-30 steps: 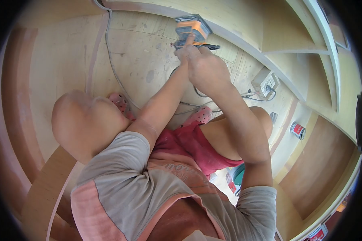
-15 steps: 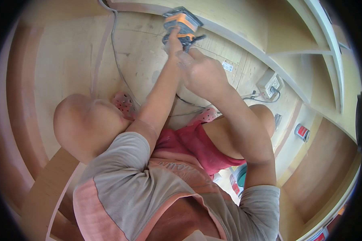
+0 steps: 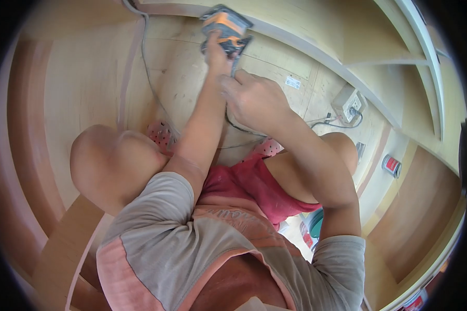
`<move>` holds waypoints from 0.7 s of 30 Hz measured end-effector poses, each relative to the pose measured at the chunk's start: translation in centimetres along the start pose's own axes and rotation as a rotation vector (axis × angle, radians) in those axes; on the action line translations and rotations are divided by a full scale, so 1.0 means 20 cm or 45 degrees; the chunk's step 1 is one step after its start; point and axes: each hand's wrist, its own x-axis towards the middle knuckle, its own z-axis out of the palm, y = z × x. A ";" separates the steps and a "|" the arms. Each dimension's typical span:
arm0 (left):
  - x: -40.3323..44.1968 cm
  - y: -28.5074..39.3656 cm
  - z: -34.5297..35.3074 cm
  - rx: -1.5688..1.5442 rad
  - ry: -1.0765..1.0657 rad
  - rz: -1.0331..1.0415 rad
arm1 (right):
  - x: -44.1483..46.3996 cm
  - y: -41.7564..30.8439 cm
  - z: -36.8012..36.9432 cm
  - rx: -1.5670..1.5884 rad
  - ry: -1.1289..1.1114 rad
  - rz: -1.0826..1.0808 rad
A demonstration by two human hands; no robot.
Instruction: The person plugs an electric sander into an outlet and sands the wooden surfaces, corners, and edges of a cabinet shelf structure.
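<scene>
At the top of the view, my left hand [image 3: 216, 51] is wrapped round an orange-and-black power sander [image 3: 226, 25]. The tool's flat front end is at the pale wooden edge strip [image 3: 280, 35]; blur hides whether they touch. Just below and to the right is my right hand [image 3: 257, 101], its fingers curled closed on the sander's cord [image 3: 235, 64]. A dark length of cord emerges under that fist and runs down towards the floor. Behind both hands lies a light plywood panel [image 3: 184, 72] with a small white label [image 3: 292, 82].
A white power outlet box [image 3: 348, 105] with a plugged-in cable is at the right. A grey cable [image 3: 149, 67] trails down on the left. A small red-labelled tin [image 3: 391, 166] stands at the right. Wooden shelf boards [image 3: 394, 65] curve round the upper right. My knees and pink clogs are below.
The sander and my left hand have moved slightly left and up along the edge strip. My right hand has shifted a little left and down, still closed on the cord.
</scene>
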 end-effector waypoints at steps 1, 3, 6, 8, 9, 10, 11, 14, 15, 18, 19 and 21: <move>-0.02 -0.05 0.03 0.032 -0.003 0.036 | 0.00 0.00 0.01 0.006 -0.012 -0.024; -0.15 -0.15 0.22 0.122 0.672 0.110 | 0.00 0.01 0.03 -0.018 0.031 0.011; -0.36 -0.17 0.34 0.284 0.666 0.110 | 0.02 0.05 0.02 -0.104 0.036 0.053; -0.39 -0.16 0.34 0.246 0.612 0.146 | 0.04 0.04 -0.01 -0.122 -0.012 0.069; -0.40 -0.15 0.34 0.215 0.556 0.181 | 0.05 0.04 -0.02 -0.137 -0.058 0.091; -0.38 -0.14 0.34 0.210 0.557 0.176 | 0.05 0.04 -0.02 -0.141 -0.064 0.091; -0.36 -0.11 0.33 0.211 0.587 0.164 | 0.05 0.04 -0.01 -0.121 -0.079 0.091; -0.21 -0.05 0.23 0.232 0.634 0.208 | 0.07 0.02 0.03 -0.088 -0.080 0.032; -0.15 -0.04 0.18 0.256 0.654 0.265 | 0.07 0.01 0.04 -0.071 -0.067 -0.027; -0.12 0.10 0.11 0.152 0.507 0.269 | 0.09 -0.01 0.07 -0.020 -0.128 -0.107; -0.10 0.15 0.07 0.163 0.504 0.263 | 0.09 -0.02 0.08 -0.016 -0.125 -0.095; -0.06 0.24 0.00 0.004 0.226 0.269 | 0.10 -0.04 0.09 0.029 -0.192 -0.154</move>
